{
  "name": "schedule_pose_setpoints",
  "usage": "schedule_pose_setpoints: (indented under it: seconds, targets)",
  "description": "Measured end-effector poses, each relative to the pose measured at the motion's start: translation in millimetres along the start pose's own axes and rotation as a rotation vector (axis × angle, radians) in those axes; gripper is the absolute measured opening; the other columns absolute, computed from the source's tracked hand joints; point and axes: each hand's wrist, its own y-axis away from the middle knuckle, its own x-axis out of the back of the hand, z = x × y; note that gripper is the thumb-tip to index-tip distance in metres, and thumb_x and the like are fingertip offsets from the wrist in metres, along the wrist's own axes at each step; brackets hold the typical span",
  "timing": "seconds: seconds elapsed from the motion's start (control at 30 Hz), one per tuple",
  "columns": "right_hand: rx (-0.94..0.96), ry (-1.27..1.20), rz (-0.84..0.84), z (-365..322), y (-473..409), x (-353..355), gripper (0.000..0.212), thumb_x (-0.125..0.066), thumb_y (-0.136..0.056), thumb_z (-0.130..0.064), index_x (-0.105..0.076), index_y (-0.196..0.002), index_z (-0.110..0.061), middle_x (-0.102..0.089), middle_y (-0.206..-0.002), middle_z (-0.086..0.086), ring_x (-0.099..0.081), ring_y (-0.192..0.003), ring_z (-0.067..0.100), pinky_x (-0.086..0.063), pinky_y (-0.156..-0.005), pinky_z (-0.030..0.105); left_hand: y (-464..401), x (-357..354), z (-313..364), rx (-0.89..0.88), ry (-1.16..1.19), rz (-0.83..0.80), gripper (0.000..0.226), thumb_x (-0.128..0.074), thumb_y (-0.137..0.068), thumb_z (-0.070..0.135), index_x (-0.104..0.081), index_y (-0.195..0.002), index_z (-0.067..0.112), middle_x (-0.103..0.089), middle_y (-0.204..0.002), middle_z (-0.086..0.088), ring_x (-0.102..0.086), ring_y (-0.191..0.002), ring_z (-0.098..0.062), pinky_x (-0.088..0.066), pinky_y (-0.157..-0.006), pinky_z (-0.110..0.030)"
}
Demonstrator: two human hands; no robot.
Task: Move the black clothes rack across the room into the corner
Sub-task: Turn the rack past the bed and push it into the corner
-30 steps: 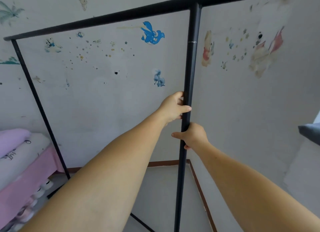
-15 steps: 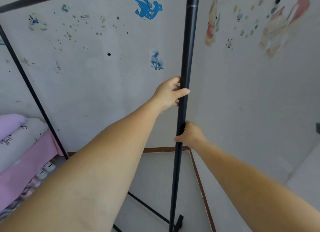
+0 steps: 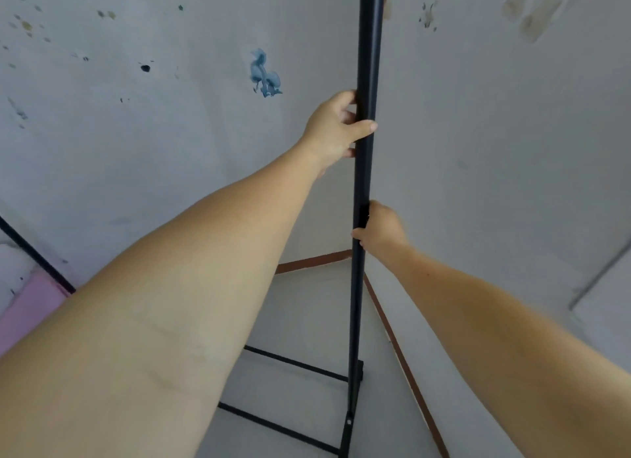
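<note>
The black clothes rack (image 3: 364, 170) stands close to the room corner, its near upright pole running from the top of the view down to a black foot bar on the floor. My left hand (image 3: 336, 128) grips this pole at about chest height, thumb across its front. My right hand (image 3: 379, 227) grips the same pole lower down. Two thin base rails (image 3: 293, 363) run left from the foot. The far upright shows only as a slanted black bar at the left edge. The top rail is out of view.
Two white walls with faded stickers meet at the corner (image 3: 351, 257), edged by a brown skirting board (image 3: 403, 351). A pink bed edge (image 3: 24, 307) sits at the far left. Pale floor lies under the rack base.
My view has tilted downward, so the top rail has left the frame and the rack's foot and base rails have come into sight. Both hands keep their grip on the pole.
</note>
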Motion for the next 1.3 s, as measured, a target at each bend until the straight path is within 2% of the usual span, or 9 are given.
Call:
schedule_pose_setpoints:
  seconds: [0.1, 0.3, 0.43, 0.67, 0.8, 0.93, 1.1, 1.3]
  targets:
    - [-0.032, 0.052, 0.054, -2.0, -14.1, -3.7, 0.035, -0.063, -0.084, -0.006, -0.051, -0.117, -0.003, -0.063, -0.110, 0.018, -0.063, -0.095, 0.034, -0.056, -0.083, 0.046, -14.9, 3.1, -7.6, -0.027, 0.009, -0.045, 0.053, -0.059, -0.086, 0.007, -0.040, -0.135, 0.014, -0.061, -0.109, -0.007, -0.061, -0.100, -0.020, -0.056, -0.077, -0.031]
    - [-0.046, 0.066, 0.123, -9.1, -47.1, -14.8, 0.032, -0.060, -0.087, -0.008, -0.050, -0.117, -0.003, -0.062, -0.108, 0.018, -0.063, -0.093, 0.033, -0.056, -0.081, 0.045, -53.9, 11.9, -21.8, -0.065, 0.012, -0.054, 0.053, -0.059, -0.086, 0.006, -0.039, -0.135, 0.015, -0.058, -0.098, 0.002, -0.059, -0.091, -0.013, -0.049, -0.064, -0.019]
    - [-0.032, 0.078, 0.120, -11.1, -74.9, -16.4, 0.032, -0.058, -0.088, -0.006, -0.049, -0.118, -0.002, -0.061, -0.110, 0.020, -0.063, -0.095, 0.034, -0.055, -0.083, 0.047, -82.9, 16.7, -30.4, -0.079, 0.003, -0.039, 0.051, -0.059, -0.086, 0.006, -0.041, -0.133, 0.016, -0.057, -0.089, 0.009, -0.058, -0.081, -0.004, -0.049, -0.058, -0.014]
    - [0.035, 0.080, 0.075, -10.9, -154.4, -17.7, 0.029, -0.057, -0.088, -0.005, -0.051, -0.116, -0.001, -0.062, -0.110, 0.019, -0.064, -0.093, 0.032, -0.056, -0.081, 0.042, -153.0, 21.9, -48.9, -0.075, -0.015, 0.042, 0.052, -0.060, -0.086, 0.007, -0.042, -0.133, 0.017, -0.055, -0.087, 0.009, -0.057, -0.080, -0.004, -0.048, -0.053, -0.011]
    - [0.078, 0.048, 0.027, -11.5, -202.1, -17.6, 0.033, -0.057, -0.088, -0.004, -0.049, -0.121, 0.000, -0.060, -0.112, 0.021, -0.063, -0.095, 0.034, -0.055, -0.082, 0.043, -193.2, 23.8, -60.2, -0.065, -0.038, 0.097, 0.053, -0.060, -0.085, 0.007, -0.042, -0.134, 0.015, -0.057, -0.095, 0.001, -0.058, -0.089, -0.014, -0.052, -0.062, -0.018]
    - [0.114, 0.017, -0.014, -12.0, -246.2, -18.1, 0.033, -0.056, -0.088, -0.004, -0.049, -0.121, -0.001, -0.060, -0.112, 0.021, -0.063, -0.095, 0.035, -0.055, -0.084, 0.047, -231.6, 26.5, -70.0, -0.052, -0.051, 0.148, 0.052, -0.060, -0.085, 0.007, -0.043, -0.134, 0.016, -0.054, -0.087, 0.007, -0.057, -0.079, -0.006, -0.053, -0.062, -0.017]
    - [0.139, -0.009, -0.025, -13.0, -290.8, -20.8, 0.031, -0.057, -0.088, -0.004, -0.051, -0.117, -0.003, -0.061, -0.109, 0.018, -0.063, -0.092, 0.032, -0.056, -0.082, 0.045, -270.3, 30.4, -79.8, -0.045, -0.055, 0.189, 0.047, -0.058, -0.085, 0.004, -0.046, -0.129, 0.015, -0.056, -0.082, 0.007, -0.058, -0.076, -0.008, -0.053, -0.064, -0.020]
    - [0.128, -0.025, -0.039, -19.6, -341.0, -26.4, 0.032, -0.056, -0.088, -0.004, -0.050, -0.119, -0.005, -0.061, -0.106, 0.019, -0.064, -0.090, 0.034, -0.056, -0.080, 0.047, -318.7, 41.1, -94.3, -0.034, -0.046, 0.182, 0.050, -0.058, -0.086, 0.004, -0.044, -0.132, 0.015, -0.055, -0.086, 0.005, -0.058, -0.085, -0.014, -0.054, -0.070, -0.025]
